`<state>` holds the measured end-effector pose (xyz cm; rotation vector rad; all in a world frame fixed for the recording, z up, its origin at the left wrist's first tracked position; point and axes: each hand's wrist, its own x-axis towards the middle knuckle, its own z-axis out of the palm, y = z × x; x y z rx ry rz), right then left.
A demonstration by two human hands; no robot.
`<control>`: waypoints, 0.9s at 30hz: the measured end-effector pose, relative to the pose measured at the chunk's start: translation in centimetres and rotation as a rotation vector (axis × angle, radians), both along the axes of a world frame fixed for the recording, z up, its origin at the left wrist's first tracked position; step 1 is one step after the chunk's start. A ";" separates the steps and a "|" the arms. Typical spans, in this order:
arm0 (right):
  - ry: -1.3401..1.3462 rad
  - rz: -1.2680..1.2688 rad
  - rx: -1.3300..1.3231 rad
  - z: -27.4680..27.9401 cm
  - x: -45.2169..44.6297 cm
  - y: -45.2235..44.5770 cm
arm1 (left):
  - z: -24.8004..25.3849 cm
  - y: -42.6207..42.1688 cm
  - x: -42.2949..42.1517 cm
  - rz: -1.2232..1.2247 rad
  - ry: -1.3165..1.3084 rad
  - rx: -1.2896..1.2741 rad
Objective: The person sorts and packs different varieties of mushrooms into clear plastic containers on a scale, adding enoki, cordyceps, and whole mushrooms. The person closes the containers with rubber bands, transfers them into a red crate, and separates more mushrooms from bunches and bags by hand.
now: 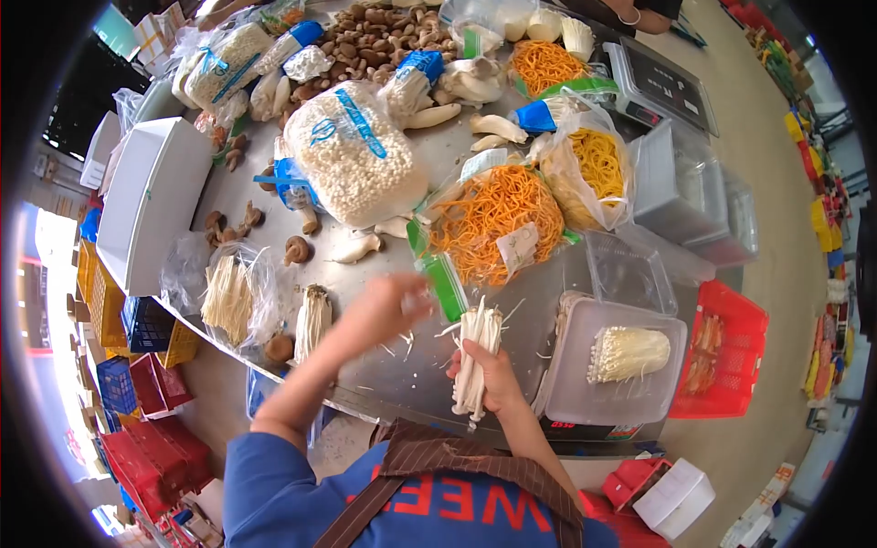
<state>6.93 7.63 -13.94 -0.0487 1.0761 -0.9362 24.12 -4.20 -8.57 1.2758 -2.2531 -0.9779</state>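
My right hand is closed around a bunch of long-stemmed white mushrooms, held upright over the steel table's front part. Left of it, my left hand is raised and smeared by motion, so its fingers are unclear. Below that hand, stray white stems lie on the metal. Another bunch of white mushrooms lies left of my left forearm. To the right, a bundle of enoki mushrooms rests in a translucent plastic tray. A bag of orange strands lies just beyond my hands.
Brown mushrooms are heaped at the back. A large bag of small white mushrooms stands mid-table, with a bag of yellow strands to its right. Clear tubs and a red basket line the right side. Another person's arm shows at the top.
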 end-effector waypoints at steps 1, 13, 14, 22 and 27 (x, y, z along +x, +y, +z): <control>-0.022 -0.014 -0.026 -0.2 -0.3 0.0 | 0.3 -3.1 -0.6 -0.003 -0.058 -0.328; -0.064 0.028 -0.154 3.4 -0.2 -5.8 | -4.7 -14.3 -3.2 -0.108 -0.973 -0.769; -0.029 0.048 -0.167 4.1 0.2 -7.3 | -4.0 -13.8 -1.9 -0.149 -0.877 -0.741; -0.001 -0.058 -0.200 4.0 2.2 -12.5 | 0.7 -9.9 10.5 0.971 0.129 0.066; -0.003 -0.017 -0.064 2.1 3.9 -10.4 | -11.5 -15.4 10.1 1.056 0.381 -0.230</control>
